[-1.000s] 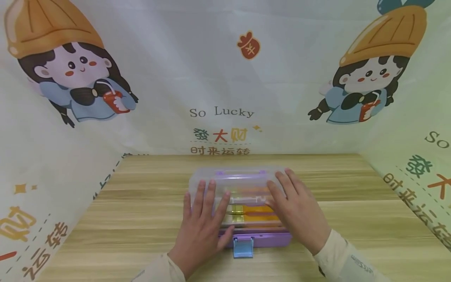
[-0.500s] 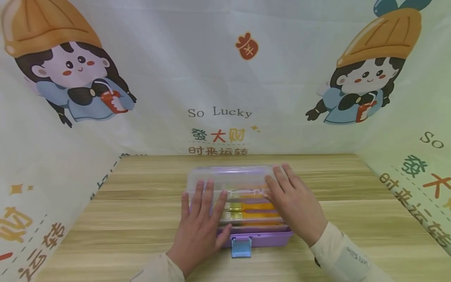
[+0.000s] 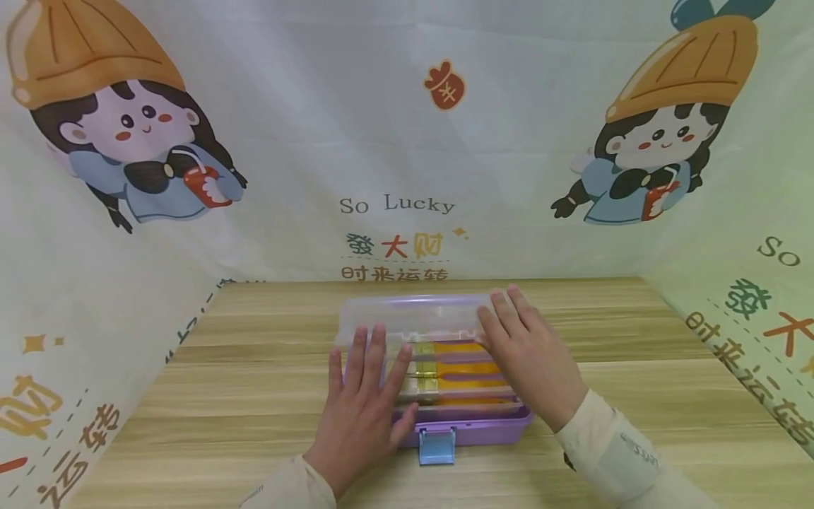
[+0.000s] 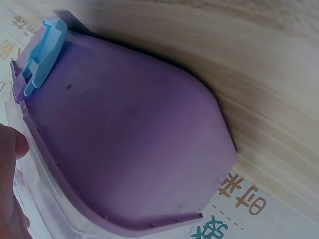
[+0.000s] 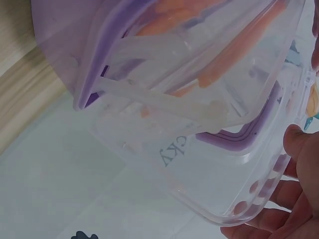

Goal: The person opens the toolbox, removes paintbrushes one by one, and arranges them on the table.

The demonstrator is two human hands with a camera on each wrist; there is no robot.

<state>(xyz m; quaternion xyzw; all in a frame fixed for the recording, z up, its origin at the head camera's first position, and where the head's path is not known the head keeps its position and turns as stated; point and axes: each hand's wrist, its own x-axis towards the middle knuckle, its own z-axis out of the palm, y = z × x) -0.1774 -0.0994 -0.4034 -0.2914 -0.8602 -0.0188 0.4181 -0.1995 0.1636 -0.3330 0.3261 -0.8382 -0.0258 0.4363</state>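
A purple plastic box (image 3: pixel 486 433) with a translucent lid (image 3: pixel 407 318) stands on the table, its blue latch (image 3: pixel 437 447) hanging down at the front. Under the lid several flat brushes with orange handles (image 3: pixel 461 369) lie in a clear inner tray. My left hand (image 3: pixel 356 420) rests on the box's left part with straight, spread fingers; what its fingertips press is partly hidden. With my right hand (image 3: pixel 537 367) I hold the lid's right end. In the right wrist view, the thumb (image 5: pixel 295 139) sits at one side of the lid's rim and the fingers reach round the other.
The wood-grain table (image 3: pixel 254 396) runs back to a printed cloth wall (image 3: pixel 286 141) right behind the box. Similar cloth walls stand to the left and right.
The lid has tilted further back, and more of the brushes shows. My right hand has moved up and back with it, while my left hand has stayed about in place.
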